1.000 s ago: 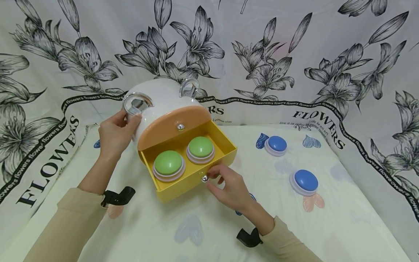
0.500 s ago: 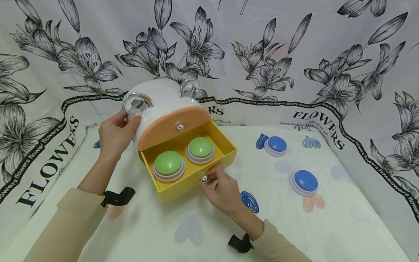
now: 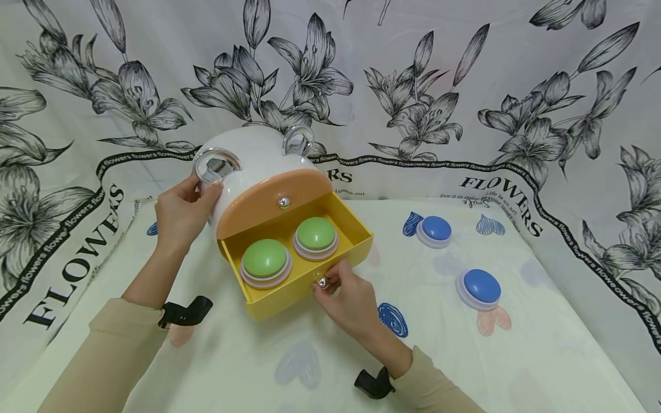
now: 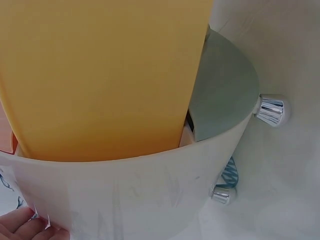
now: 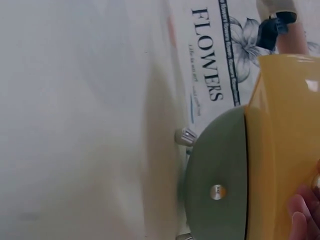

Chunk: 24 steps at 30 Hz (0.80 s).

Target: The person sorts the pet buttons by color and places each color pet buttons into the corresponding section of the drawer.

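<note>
In the head view a white rounded cabinet (image 3: 253, 146) with an orange upper drawer front (image 3: 276, 198) stands left of centre. My left hand (image 3: 181, 212) grips its left side just under a silver ring, thumb in front; a few fingertips (image 4: 32, 227) show in the left wrist view. A yellow drawer (image 3: 356, 229) is pulled well out. Inside it sit two domed push buttons, a left green button (image 3: 264, 258) and a right green button (image 3: 316, 234). My right hand (image 3: 353, 301) pinches the silver knob (image 3: 323, 282) on the drawer's front.
Two blue push buttons, a far one (image 3: 436, 228) and a near one (image 3: 482, 285), lie on the right of the heart-print cloth (image 3: 372, 358). A green lower drawer front (image 5: 217, 165) and silver feet (image 5: 186, 136) show below the yellow drawer. Flower-print fabric (image 3: 413, 115) hangs behind.
My right hand has shifted slightly left and down, its thumb coming in to the knob. The left hand, the cabinet and the pulled-out drawer stay as they were.
</note>
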{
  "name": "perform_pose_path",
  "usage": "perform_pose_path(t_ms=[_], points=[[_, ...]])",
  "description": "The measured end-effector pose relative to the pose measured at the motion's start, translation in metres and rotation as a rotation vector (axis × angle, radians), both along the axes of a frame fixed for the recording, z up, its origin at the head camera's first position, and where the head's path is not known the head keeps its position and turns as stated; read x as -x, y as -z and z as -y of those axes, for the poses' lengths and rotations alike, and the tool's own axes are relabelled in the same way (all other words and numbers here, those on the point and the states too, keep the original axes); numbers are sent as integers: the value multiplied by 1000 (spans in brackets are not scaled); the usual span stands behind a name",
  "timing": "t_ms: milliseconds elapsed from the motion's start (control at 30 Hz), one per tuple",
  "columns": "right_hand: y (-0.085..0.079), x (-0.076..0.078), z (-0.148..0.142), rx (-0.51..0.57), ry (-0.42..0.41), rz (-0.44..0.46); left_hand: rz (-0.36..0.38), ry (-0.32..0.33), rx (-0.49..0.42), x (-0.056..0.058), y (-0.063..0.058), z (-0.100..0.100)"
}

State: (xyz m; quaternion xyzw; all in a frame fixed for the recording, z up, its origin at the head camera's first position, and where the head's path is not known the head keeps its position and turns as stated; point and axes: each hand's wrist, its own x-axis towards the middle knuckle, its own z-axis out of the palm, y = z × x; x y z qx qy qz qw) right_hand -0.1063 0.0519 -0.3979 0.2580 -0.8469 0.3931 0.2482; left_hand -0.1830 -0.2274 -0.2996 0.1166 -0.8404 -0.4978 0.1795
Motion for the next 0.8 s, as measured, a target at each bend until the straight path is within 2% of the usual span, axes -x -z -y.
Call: perform_pose_path(t_ms=[433, 800], points=[[-3, 5, 5, -18, 66, 22, 24, -7, 3, -1, -2, 1], [-4, 18, 16, -44, 107, 15, 8, -1, -2, 0, 0, 1]])
